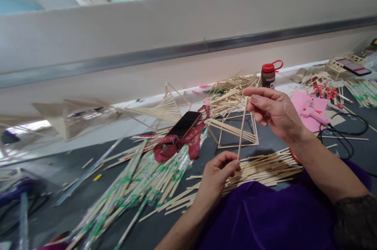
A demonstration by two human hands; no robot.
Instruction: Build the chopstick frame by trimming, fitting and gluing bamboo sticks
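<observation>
Stick (242,132) slants, top just past twelve o'clock, gripped at both ends: my left hand (216,173) pinches lower end, my right hand (272,110) pinches upper end. Just behind stick, triangular wooden frame (229,129) stands on counter (156,230). From stick: loose sticks (272,166) at five o'clock, plastic-wrapped sticks (147,181) at eight, phone (185,123) beside dark-red lanyard (165,151) at nine, red-capped bottle (268,78) at one, pink glue gun (314,115) at three.
</observation>
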